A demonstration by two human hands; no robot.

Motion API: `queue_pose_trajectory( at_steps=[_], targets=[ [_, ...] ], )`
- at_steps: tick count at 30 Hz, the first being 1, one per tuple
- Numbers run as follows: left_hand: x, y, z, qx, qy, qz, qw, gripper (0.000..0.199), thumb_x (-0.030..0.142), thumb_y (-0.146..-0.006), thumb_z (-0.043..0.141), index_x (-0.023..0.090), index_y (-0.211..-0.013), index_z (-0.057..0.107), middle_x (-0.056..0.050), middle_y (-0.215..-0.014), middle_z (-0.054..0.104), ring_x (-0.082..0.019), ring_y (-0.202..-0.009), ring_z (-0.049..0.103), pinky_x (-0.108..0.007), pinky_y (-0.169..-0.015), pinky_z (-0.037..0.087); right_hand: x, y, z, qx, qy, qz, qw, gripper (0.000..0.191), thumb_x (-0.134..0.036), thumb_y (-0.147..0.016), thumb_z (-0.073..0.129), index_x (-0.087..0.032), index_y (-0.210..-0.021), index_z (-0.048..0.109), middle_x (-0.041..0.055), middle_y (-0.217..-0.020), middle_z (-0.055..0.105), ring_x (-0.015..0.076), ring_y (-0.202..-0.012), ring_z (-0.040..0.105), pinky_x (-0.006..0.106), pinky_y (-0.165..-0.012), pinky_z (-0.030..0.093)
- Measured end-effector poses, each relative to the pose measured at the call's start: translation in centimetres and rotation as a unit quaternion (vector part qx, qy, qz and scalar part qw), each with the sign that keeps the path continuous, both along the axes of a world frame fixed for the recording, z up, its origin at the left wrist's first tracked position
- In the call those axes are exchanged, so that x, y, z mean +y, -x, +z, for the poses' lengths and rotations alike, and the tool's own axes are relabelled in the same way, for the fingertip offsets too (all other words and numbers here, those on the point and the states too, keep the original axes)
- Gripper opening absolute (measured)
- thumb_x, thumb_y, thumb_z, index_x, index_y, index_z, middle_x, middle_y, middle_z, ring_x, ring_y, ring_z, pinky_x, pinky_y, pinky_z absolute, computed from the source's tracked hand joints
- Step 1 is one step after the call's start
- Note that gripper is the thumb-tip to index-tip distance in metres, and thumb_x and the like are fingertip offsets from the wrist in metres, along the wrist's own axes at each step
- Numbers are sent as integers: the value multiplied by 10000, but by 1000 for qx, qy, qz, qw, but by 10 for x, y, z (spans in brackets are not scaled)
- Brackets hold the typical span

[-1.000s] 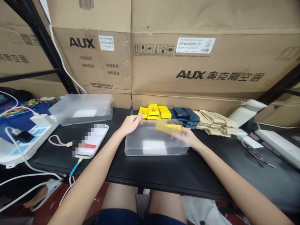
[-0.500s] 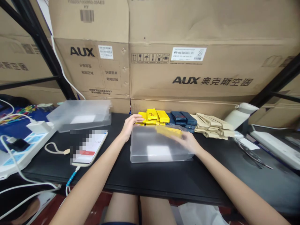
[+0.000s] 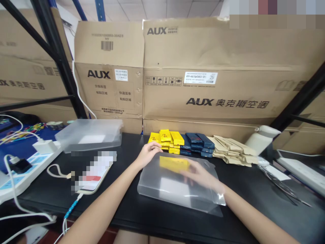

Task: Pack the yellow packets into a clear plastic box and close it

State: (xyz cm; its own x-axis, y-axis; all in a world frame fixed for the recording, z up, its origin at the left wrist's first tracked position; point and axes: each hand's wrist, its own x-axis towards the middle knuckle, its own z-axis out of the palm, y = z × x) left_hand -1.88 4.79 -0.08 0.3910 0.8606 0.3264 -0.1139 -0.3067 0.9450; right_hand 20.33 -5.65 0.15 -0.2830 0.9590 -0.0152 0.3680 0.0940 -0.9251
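Observation:
A clear plastic case [image 3: 162, 200] with a white label lies on the black table in front of me. Inside it, seen through the lid, my right hand [image 3: 198, 173] grips a yellow packet [image 3: 172, 164] at its right end. My left hand [image 3: 149, 152] rests at the case's back left corner, fingers bent together beside the stacked yellow packets [image 3: 166, 137]; whether it pinches the case's edge is hard to see. To the right of the yellow stack sit dark blue packets [image 3: 198, 142] and beige packets [image 3: 231, 149].
Another clear case [image 3: 88, 135] lies at the back left, a phone [image 3: 98, 176] with a cable nearer me. A power strip [image 3: 27, 173] is far left. At right are a white bottle [image 3: 261, 140], glasses [image 3: 284, 189] and another white strip [image 3: 302, 173]. Cartons [image 3: 208, 88] stand behind.
My right hand has moved left and deeper into the clear case with the yellow packet. The case has turned slightly, its right side nearer me. The camera view has tilted up.

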Motion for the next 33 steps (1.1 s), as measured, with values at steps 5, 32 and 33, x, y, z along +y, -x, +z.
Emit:
queue_pose_trajectory(
  at_steps=[5, 32, 33],
  targets=[
    [-2, -1, 0, 22, -15, -13, 1000, 104, 249, -742, 606, 155, -781, 627, -53, -774, 694, -190, -814, 654, -340, -840, 463, -4, 0, 5, 72, 70, 57, 993, 727, -347, -745, 702, -175, -1359, 351, 86, -956, 666, 154, -686, 670, 268, -577, 542],
    [-9, -1, 4, 59, -33, -9, 998, 131, 280, -740, 641, 154, -733, 675, -58, -717, 699, -180, -719, 646, -309, -738, 485, -15, 73, -13, -168, -195, 129, 958, 509, -442, -778, 630, -238, -1229, 512, 85, -1219, 568, 253, -1124, 531, 423, -973, 422],
    [-8, -1, 4, 60, -34, -9, 998, 130, 280, -739, 642, 155, -732, 676, -58, -716, 699, -180, -718, 646, -310, -740, 485, -14, 72, -15, -181, -201, 136, 953, 520, -450, -786, 619, -240, -1245, 495, 89, -1236, 554, 254, -1146, 513, 427, -987, 410]
  ],
)
